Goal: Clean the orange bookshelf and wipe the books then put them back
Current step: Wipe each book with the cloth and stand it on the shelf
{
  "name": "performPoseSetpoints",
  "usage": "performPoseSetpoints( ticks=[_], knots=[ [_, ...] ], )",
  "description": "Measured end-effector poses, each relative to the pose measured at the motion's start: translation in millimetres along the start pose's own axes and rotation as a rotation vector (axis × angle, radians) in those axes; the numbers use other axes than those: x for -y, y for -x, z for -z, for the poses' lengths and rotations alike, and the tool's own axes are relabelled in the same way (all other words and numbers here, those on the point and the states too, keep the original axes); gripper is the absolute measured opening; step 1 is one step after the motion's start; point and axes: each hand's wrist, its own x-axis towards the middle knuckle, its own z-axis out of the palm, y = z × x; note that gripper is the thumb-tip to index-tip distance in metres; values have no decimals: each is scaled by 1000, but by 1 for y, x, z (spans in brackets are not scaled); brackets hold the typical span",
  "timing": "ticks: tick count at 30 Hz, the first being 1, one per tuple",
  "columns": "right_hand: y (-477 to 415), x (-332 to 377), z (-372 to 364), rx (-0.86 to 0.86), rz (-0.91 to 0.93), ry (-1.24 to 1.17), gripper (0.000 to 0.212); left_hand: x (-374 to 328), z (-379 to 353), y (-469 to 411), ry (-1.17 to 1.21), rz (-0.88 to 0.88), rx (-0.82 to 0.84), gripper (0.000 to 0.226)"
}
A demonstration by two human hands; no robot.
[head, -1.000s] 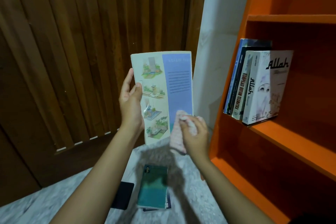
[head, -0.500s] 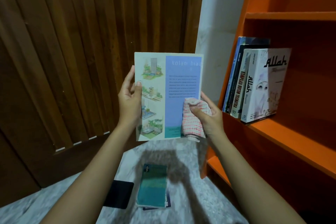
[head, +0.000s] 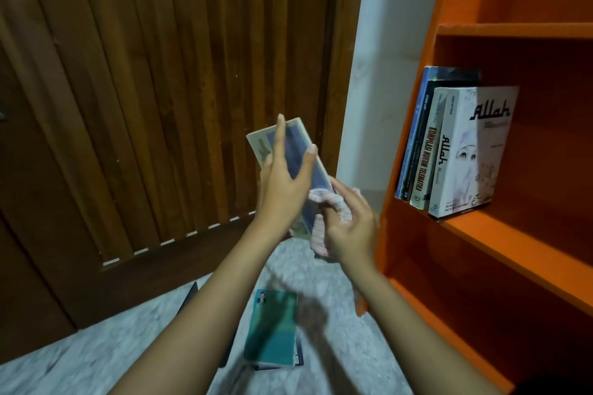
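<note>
The left hand [head: 282,184] grips a thin book [head: 290,154] in front of the wooden door [head: 160,90], fingers spread over its blue cover and thumb along the near edge, with the book tilted so its spine side runs down toward the right hand [head: 348,232]. That hand is closed on a pink-checked cloth [head: 321,228], bunched against the book's lower corner. The step in hand looks like wiping this book before it is shelved. To do it well, the left hand should hold only the edges so the cloth can travel the whole cover in one long pass from top to bottom, then the book should be turned for the other face and the spine. A thin book bends easily, so press lightly and support it from behind. The bunched cloth would work better spread flat under the fingers. On the orange shelf [head: 513,234] a few books [head: 459,151] stand upright at the left end, leaving room to their right. Two or so more lie stacked on the floor [head: 112,346], a teal one [head: 272,327] on top, apparently not yet wiped.
</note>
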Motion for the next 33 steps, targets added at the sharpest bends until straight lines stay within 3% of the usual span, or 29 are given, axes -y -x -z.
performPoseSetpoints(
  ticks=[3,7,16,19,22,24,26,29,33],
  knots=[
    [15,-6,-4,-47,73,81,48,0,-3,4,-83,-44,-2,78],
    [26,-10,-13,-42,132,106,49,7,-5,8,-124,-112,-56,70],
    [10,-17,-13,118,307,167,39,1,1,-2,49,-189,-214,57],
    [-1,-18,-9,169,279,51,37,-1,10,-10,134,-234,-263,51],
    [-15,-6,3,56,70,-152,35,3,17,-16,262,-173,-340,46],
    [-28,0,12,-21,-12,-227,24,7,19,-16,269,-150,-308,44],
    [-39,10,14,-90,27,-216,12,5,16,-9,246,-135,-208,40],
    [-51,34,1,-112,153,-205,15,-5,7,1,264,-160,-94,38],
    [-69,48,-5,-109,290,-39,19,-12,9,3,359,-194,-90,40]
  ],
)
